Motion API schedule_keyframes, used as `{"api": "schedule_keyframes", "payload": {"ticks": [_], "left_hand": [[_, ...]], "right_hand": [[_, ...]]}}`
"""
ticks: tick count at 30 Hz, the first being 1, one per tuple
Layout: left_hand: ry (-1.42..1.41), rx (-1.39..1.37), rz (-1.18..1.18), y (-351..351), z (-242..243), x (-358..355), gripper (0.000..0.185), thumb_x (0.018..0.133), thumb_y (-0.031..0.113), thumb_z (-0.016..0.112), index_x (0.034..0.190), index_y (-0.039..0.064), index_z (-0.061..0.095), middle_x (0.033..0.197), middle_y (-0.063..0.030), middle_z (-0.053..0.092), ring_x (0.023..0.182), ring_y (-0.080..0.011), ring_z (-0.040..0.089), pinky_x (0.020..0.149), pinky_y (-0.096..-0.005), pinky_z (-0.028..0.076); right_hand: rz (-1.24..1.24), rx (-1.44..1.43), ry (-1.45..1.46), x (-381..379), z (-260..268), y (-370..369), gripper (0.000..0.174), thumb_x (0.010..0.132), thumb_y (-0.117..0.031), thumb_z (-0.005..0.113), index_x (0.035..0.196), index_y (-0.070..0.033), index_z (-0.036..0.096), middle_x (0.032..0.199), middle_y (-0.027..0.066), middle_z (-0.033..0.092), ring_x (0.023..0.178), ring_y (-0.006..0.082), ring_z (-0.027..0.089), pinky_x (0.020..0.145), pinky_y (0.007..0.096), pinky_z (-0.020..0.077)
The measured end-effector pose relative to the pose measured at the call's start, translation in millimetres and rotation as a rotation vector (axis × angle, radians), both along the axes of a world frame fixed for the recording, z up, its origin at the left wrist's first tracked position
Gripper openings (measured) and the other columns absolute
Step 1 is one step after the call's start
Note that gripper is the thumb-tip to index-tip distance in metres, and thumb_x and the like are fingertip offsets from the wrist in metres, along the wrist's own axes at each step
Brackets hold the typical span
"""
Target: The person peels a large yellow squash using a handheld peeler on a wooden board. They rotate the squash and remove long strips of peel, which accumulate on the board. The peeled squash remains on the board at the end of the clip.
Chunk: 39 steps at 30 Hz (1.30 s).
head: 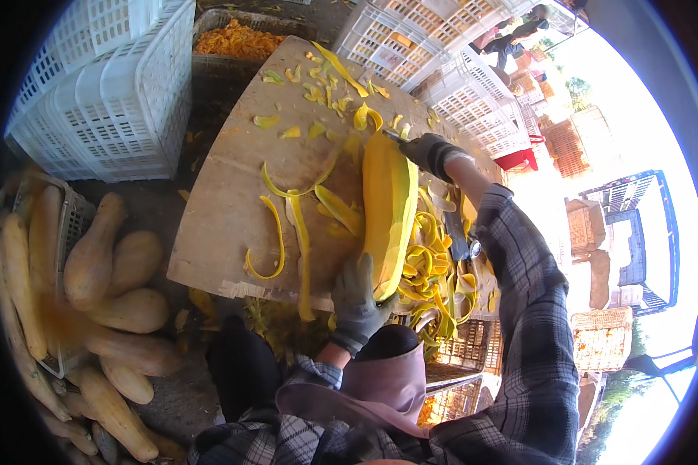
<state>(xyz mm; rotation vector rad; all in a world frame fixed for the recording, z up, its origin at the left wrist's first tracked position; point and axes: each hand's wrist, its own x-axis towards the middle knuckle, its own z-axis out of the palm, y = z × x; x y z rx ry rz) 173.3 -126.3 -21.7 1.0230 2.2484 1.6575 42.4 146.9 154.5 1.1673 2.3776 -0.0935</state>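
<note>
A long squash (387,203), its skin partly peeled off, lies lengthwise on a worn wooden board (227,192). My left hand (358,305), in a grey glove, grips its near end at the board's front edge. My right hand (430,152), gloved in dark grey, is closed at the far end on a small tool (392,135), probably a peeler; most of it is hidden by the fingers. Curled yellow-green peel strips (427,256) are heaped right of the squash, and a longer strip (299,250) hangs over the front edge at the left.
Whole squashes (93,250) lie on the ground at left around a plastic crate (72,215). White crates (145,99) stand at the upper left, with others (395,46) beyond the board. A crate of orange shreds (232,40) is at the back. A person (515,40) is far off.
</note>
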Motion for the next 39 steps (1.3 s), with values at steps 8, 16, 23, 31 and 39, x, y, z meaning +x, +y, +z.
{"api": "schedule_keyframes", "payload": {"ticks": [8, 16, 23, 31, 39], "left_hand": [[0.037, 0.058, -0.011, 0.4, -3.4, 0.5, 0.102, 0.069, 0.037, 0.087, 0.151, 0.004, 0.038, 0.133, -0.031, 0.051, 0.116, -0.0492, 0.053, 0.097, -0.0566, 0.045], [0.0, 0.043, -0.02, 5.9, 3.2, 11.9, 0.101, 0.069, 0.033, 0.087, 0.152, 0.004, 0.037, 0.134, -0.0301, 0.05, 0.117, -0.0481, 0.052, 0.096, -0.0561, 0.044], [-0.028, 0.06, 0.032, 4.8, 0.4, -5.1, 0.101, 0.069, 0.028, 0.087, 0.153, 0.005, 0.036, 0.135, -0.03, 0.049, 0.116, -0.0481, 0.052, 0.095, -0.0544, 0.045], [-0.057, 0.086, -0.03, 9.3, 2.7, 15.3, 0.096, 0.07, 0.029, 0.086, 0.15, 0.005, 0.039, 0.133, -0.0297, 0.05, 0.116, -0.0482, 0.053, 0.095, -0.0538, 0.045], [-0.072, 0.124, 0.002, 11.2, 5.2, 3.9, 0.095, 0.069, 0.028, 0.086, 0.149, 0.004, 0.041, 0.131, -0.0294, 0.052, 0.115, -0.0477, 0.053, 0.095, -0.0541, 0.046]], "right_hand": [[0.183, -0.106, 0.039, 2.6, 61.6, -16.7, 0.064, 0.098, -0.06, 0.051, 0.117, -0.001, 0.069, 0.091, 0.0126, 0.072, 0.076, 0.024, 0.067, 0.08, 0.0365, 0.0514], [-0.042, 0.076, -0.153, -17.5, 10.9, 4.8, 0.077, 0.091, -0.07, 0.048, 0.112, 0.0, 0.072, 0.1, 0.0148, 0.074, 0.092, 0.0303, 0.071, 0.089, 0.0442, 0.0503], [0.185, -0.005, -0.254, -35.4, 60.2, -40.4, 0.059, 0.1, -0.061, 0.048, 0.12, -0.01, 0.07, 0.095, 0.0107, 0.074, 0.087, 0.0238, 0.072, 0.081, 0.0396, 0.0531], [0.07, 0.156, -0.231, -30.3, -12.0, 23.8, 0.081, 0.087, -0.075, 0.052, 0.109, 0.0, 0.073, 0.097, 0.016, 0.074, 0.089, 0.0264, 0.072, 0.084, 0.0428, 0.0531], [0.059, 0.147, -0.288, -62.9, 55.3, -41.9, 0.071, 0.092, -0.065, 0.051, 0.108, 0.0, 0.073, 0.095, 0.0143, 0.076, 0.09, 0.0292, 0.073, 0.085, 0.0439, 0.0532]]}}
